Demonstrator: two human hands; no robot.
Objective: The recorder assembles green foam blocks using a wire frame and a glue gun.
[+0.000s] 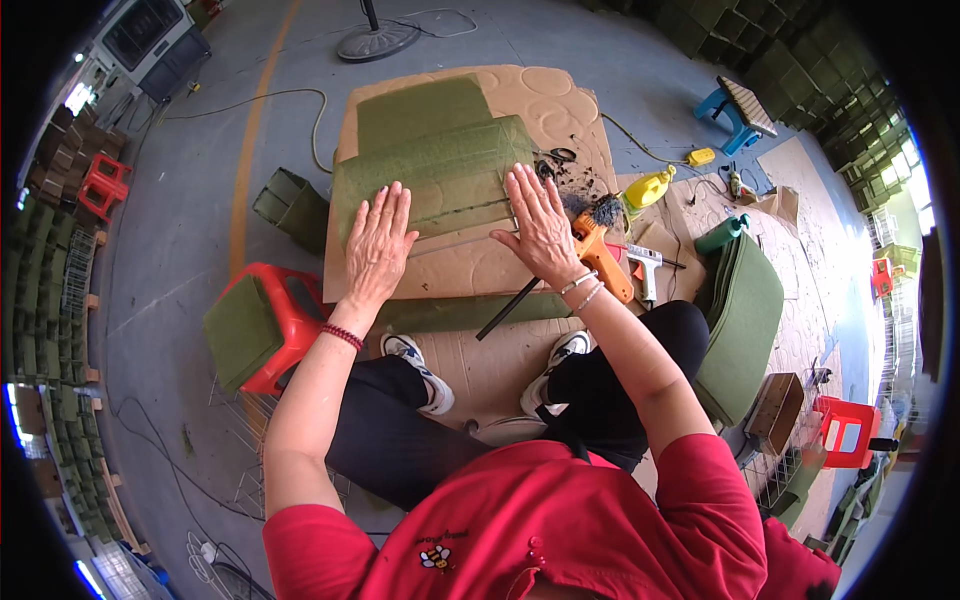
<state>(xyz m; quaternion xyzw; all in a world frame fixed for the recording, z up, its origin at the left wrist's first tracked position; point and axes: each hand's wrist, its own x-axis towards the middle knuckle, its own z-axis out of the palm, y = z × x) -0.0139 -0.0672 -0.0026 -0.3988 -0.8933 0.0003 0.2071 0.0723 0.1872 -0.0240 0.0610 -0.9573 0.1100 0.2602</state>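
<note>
A thin green fabric sheet (430, 190) lies on a cardboard-topped work surface (470, 270) before me, folded or layered toward its far side. My left hand (375, 245) rests flat at the sheet's near left part, fingers stretched out. Over the near right part, my right hand (542, 230) is also flat, fingers pointing away. Between the hands runs a thin rod or wire (450, 243) along the near edge; its ends are partly hidden. Just right of my right hand lies an orange hot-air or glue tool (598, 255) with a dark tip.
A white glue gun (645, 268) and a yellow bottle (648, 190) stand to the right, near stacked green sheets (745, 320). At left are a red stool (290, 320) bearing green sheets and a green box (292, 205). A cable (320, 120) crosses the floor.
</note>
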